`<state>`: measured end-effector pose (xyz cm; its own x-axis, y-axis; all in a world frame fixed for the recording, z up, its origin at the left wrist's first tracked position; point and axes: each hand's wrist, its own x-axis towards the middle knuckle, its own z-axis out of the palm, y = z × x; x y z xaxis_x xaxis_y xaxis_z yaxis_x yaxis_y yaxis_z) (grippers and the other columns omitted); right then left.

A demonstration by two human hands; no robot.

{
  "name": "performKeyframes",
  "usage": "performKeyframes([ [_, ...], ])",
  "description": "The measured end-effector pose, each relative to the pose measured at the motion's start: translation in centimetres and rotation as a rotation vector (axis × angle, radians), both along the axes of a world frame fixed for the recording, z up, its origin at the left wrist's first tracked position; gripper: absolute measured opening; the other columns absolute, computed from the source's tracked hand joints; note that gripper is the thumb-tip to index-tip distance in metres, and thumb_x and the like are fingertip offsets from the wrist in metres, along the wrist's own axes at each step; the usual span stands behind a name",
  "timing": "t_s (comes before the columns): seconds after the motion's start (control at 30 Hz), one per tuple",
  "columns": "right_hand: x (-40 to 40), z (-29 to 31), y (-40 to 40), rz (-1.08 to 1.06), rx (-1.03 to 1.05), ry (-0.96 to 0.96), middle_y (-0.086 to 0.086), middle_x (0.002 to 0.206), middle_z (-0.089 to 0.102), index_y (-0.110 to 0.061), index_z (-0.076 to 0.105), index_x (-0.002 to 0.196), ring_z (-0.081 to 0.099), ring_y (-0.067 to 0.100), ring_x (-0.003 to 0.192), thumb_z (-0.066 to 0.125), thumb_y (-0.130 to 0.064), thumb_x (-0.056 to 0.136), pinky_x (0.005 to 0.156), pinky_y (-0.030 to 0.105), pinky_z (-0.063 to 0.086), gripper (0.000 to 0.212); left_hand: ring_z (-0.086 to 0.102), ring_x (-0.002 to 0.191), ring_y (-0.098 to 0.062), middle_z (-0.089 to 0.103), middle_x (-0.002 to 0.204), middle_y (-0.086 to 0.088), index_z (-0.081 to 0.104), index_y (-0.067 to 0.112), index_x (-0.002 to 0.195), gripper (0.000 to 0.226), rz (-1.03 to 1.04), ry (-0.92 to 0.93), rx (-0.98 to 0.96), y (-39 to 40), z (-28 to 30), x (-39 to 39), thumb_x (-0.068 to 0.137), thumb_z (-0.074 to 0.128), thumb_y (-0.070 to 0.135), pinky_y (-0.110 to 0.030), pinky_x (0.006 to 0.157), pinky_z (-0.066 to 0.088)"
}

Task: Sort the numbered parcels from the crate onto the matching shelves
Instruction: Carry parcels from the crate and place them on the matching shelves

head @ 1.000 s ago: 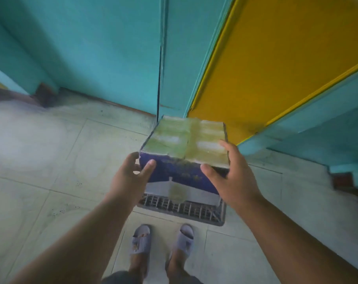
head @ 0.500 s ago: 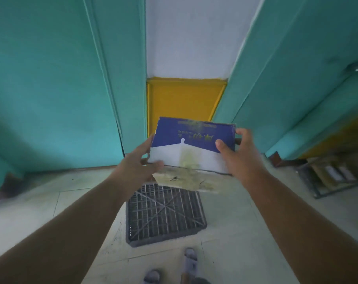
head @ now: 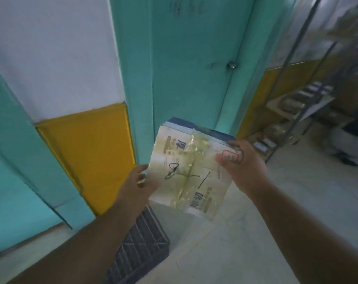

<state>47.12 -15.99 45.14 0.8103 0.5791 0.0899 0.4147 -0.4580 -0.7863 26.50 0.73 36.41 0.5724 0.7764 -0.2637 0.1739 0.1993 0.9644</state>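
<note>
I hold a box-shaped parcel (head: 189, 171) up in front of me, tilted so its taped pale face points at the camera. Black handwriting on that face reads something like "8-1". The parcel's far edge is dark blue. My left hand (head: 136, 185) grips its lower left side. My right hand (head: 238, 160) grips its right edge, thumb over a red-framed label. Below, the dark grey slatted crate (head: 141, 242) sits on the floor, partly hidden by my left forearm. A metal shelf rack (head: 297, 103) with several parcels stands at the right.
A teal door (head: 194, 68) with a round knob is straight ahead, framed by teal posts and a white and yellow wall (head: 88, 148). Someone crouches by the rack at the far right (head: 350, 136). Pale tiled floor (head: 276, 212) stretches to the right.
The parcel was lifted from above the crate and turned so its taped, handwritten face points at me. My view swung up and to the right, bringing the door and the shelf rack into sight.
</note>
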Motion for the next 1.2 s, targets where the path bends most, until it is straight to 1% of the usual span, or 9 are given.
performKeyframes([
  [0.23, 14.8, 1.2, -10.3, -0.175, 0.101, 0.056, -0.010, 0.091, 0.064, -0.029, 0.058, 0.105, 0.066, 0.009, 0.077, 0.079, -0.046, 0.080, 0.062, 0.028, 0.055, 0.037, 0.069, 0.099, -0.029, 0.069, 0.112, -0.012, 0.062, 0.024, 0.115, 0.043, -0.002, -0.174, -0.101, -9.2, -0.7, 17.7, 0.084, 0.070, -0.004, -0.046, 0.084, 0.059],
  [0.4, 24.5, 2.0, -15.9, -0.231, -0.126, -0.034, -0.007, 0.083, 0.060, -0.023, 0.058, 0.099, 0.060, 0.014, 0.073, 0.071, -0.049, 0.085, 0.058, 0.028, 0.044, 0.033, 0.069, 0.099, -0.031, 0.068, 0.113, -0.017, 0.054, 0.005, 0.125, 0.044, -0.033, -0.218, -0.150, -12.5, 0.3, 28.5, 0.086, 0.069, -0.005, -0.040, 0.079, 0.061],
  [0.57, 32.8, 2.3, -17.7, -0.229, -0.368, -0.029, -0.007, 0.087, 0.058, -0.024, 0.056, 0.095, 0.056, 0.009, 0.074, 0.071, -0.058, 0.081, 0.053, 0.023, 0.039, 0.040, 0.067, 0.101, -0.029, 0.066, 0.116, -0.014, 0.053, 0.021, 0.123, 0.047, -0.119, -0.144, -0.125, -12.4, -1.2, 38.3, 0.085, 0.071, -0.001, -0.039, 0.074, 0.060],
  [0.63, 36.5, 1.8, -17.8, -0.219, -0.334, 0.017, -0.010, 0.103, 0.059, -0.028, 0.053, 0.113, 0.058, 0.009, 0.080, 0.077, -0.055, 0.077, 0.055, 0.022, 0.041, 0.050, 0.066, 0.104, -0.030, 0.066, 0.117, -0.011, 0.057, 0.037, 0.115, 0.050, -0.244, -0.117, -0.053, -12.0, -1.6, 43.1, 0.084, 0.073, 0.000, -0.046, 0.080, 0.060],
  [0.7, 40.0, 1.2, -18.4, -0.209, -0.286, 0.002, -0.009, 0.119, 0.056, -0.041, 0.033, 0.142, 0.060, 0.010, 0.087, 0.081, -0.048, 0.077, 0.062, 0.024, 0.047, 0.081, 0.066, 0.104, -0.026, 0.066, 0.118, -0.005, 0.058, 0.052, 0.103, 0.055, -0.408, -0.084, 0.078, -12.3, -1.3, 48.4, 0.084, 0.074, 0.003, -0.051, 0.084, 0.059],
  [0.8, 45.1, 1.3, -21.1, -0.228, -0.330, -0.026, -0.005, 0.121, 0.050, -0.054, 0.007, 0.151, 0.056, 0.007, 0.087, 0.081, -0.038, 0.079, 0.063, 0.018, 0.046, 0.105, 0.065, 0.107, -0.021, 0.063, 0.122, 0.001, 0.054, 0.064, 0.098, 0.063, -0.572, -0.075, 0.173, -13.8, -0.1, 56.3, 0.085, 0.073, 0.006, -0.052, 0.087, 0.058],
  [0.93, 51.7, 1.9, -26.9, -0.384, -0.454, -0.054, -0.003, 0.125, 0.049, -0.046, 0.031, 0.143, 0.050, 0.007, 0.086, 0.081, -0.041, 0.078, 0.058, 0.016, 0.040, 0.083, 0.065, 0.104, -0.009, 0.064, 0.118, 0.012, 0.049, 0.049, 0.122, 0.056, -0.747, -0.099, 0.234, -17.6, 0.5, 66.8, 0.088, 0.072, 0.010, -0.045, 0.089, 0.057],
  [1.03, 56.6, 0.8, -31.9, -0.553, -0.360, -0.012, -0.003, 0.118, 0.049, -0.042, 0.037, 0.135, 0.054, 0.009, 0.086, 0.083, -0.041, 0.075, 0.059, 0.022, 0.049, 0.076, 0.065, 0.105, -0.007, 0.064, 0.120, 0.010, 0.044, 0.033, 0.135, 0.060, -0.776, -0.129, 0.067, -22.1, -0.3, 74.1, 0.086, 0.076, 0.019, -0.039, 0.090, 0.055],
  [1.2, 66.4, -1.6, -39.2, -0.836, -0.069, 0.047, 0.000, 0.123, 0.046, -0.038, 0.039, 0.129, 0.059, 0.016, 0.093, 0.087, -0.043, 0.070, 0.073, 0.038, 0.061, 0.076, 0.058, 0.116, -0.020, 0.056, 0.134, 0.004, 0.043, 0.040, 0.137, 0.086, -0.751, 0.053, 0.093, -30.6, -3.6, 83.6, 0.063, 0.083, 0.057, -0.046, 0.095, 0.052],
])
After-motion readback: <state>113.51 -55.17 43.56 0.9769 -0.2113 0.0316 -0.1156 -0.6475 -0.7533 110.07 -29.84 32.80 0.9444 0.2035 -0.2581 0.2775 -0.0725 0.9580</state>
